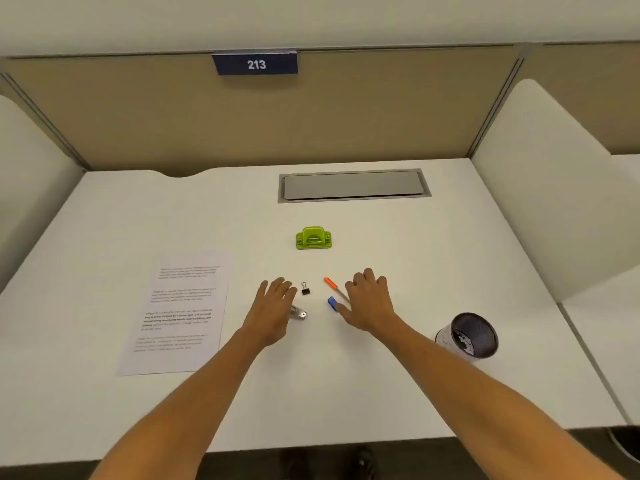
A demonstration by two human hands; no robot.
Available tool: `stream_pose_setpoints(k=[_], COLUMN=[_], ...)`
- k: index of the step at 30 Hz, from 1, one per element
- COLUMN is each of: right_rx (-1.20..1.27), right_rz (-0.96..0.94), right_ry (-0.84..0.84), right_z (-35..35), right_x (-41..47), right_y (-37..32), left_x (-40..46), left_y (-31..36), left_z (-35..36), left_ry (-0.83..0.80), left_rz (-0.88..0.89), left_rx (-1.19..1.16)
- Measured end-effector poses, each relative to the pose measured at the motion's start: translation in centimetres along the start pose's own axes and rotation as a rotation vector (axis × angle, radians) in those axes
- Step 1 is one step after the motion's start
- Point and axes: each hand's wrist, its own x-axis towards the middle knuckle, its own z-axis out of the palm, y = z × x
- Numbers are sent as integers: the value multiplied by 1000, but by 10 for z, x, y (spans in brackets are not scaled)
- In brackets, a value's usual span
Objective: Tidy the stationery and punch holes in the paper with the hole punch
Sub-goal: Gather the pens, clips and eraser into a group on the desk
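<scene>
A green hole punch (313, 238) stands mid-desk, beyond both hands. A printed sheet of paper (180, 313) lies flat at the left. My left hand (273, 308) hovers palm down with fingers spread, partly covering a small metal stapler (300, 313). A black binder clip (305, 288) lies between the hands. My right hand (369, 301) is spread palm down over the shaft of an orange-capped pen (331, 283), its thumb beside a blue eraser (332, 303). Neither hand holds anything.
A dark mesh pen cup (467, 336) stands at the right. A grey cable hatch (353, 185) is set into the desk's far side. Partition walls close in the back and both sides of the white desk (346, 393).
</scene>
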Motion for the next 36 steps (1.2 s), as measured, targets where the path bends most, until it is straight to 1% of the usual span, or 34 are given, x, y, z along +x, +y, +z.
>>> stream_pose_setpoints(k=[6, 10, 17, 22, 26, 29, 33, 36], right_rx=[90, 129, 245, 332, 354, 345, 381, 370], right_rz=[48, 81, 212, 287, 306, 323, 399, 427], right_ry=[-80, -127, -157, -128, -82, -7, 76, 96], right_z=[16, 21, 24, 21, 15, 10, 1, -3], right_x=[15, 24, 31, 30, 28, 24, 21, 20], right_y=[-16, -27, -38, -31, -14, 9, 57, 102], left_x=[19, 28, 38, 41, 50, 69, 106, 136], left_y=[-18, -28, -39, -40, -33, -19, 16, 53], left_z=[16, 27, 41, 41, 32, 16, -12, -32], left_ry=[-123, -165, -119, -66, -15, 44, 74, 96], left_rz=[112, 167, 223, 255, 294, 327, 342, 334], left_rx=[38, 36, -14, -37, -50, -44, -65, -65])
